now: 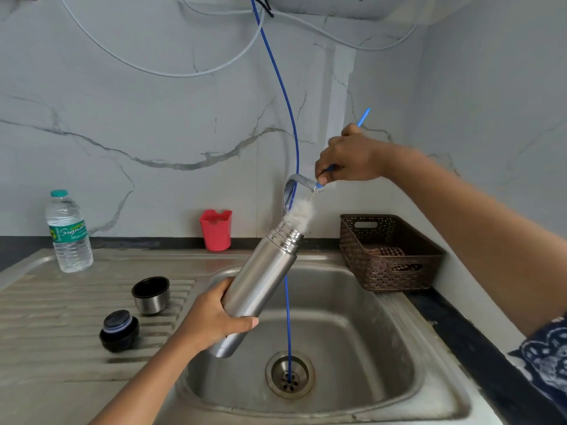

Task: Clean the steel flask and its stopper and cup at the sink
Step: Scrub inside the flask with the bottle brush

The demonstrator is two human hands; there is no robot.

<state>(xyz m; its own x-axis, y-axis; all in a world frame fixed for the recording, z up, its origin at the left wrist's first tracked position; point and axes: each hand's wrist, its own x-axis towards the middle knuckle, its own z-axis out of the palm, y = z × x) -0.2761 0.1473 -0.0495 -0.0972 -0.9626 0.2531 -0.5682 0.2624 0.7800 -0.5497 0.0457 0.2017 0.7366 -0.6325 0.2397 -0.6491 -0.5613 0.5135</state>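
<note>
The flask [264, 280] is gleaming as smooth brushed steel; the sink [383, 332] is showing duller, stained steel. The cup [151, 295] is showing a steel wall and black lining, the stopper [119, 331] matt dark plastic, the brush [299, 214] fuzzy white bristles.

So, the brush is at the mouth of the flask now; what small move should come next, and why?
Probably push the brush down into the flask. Its white bristles sit mostly outside the open mouth, the right hand grips the blue handle, and the left hand holds the flask tilted over the sink, so the inside looks ready for scrubbing.
</note>
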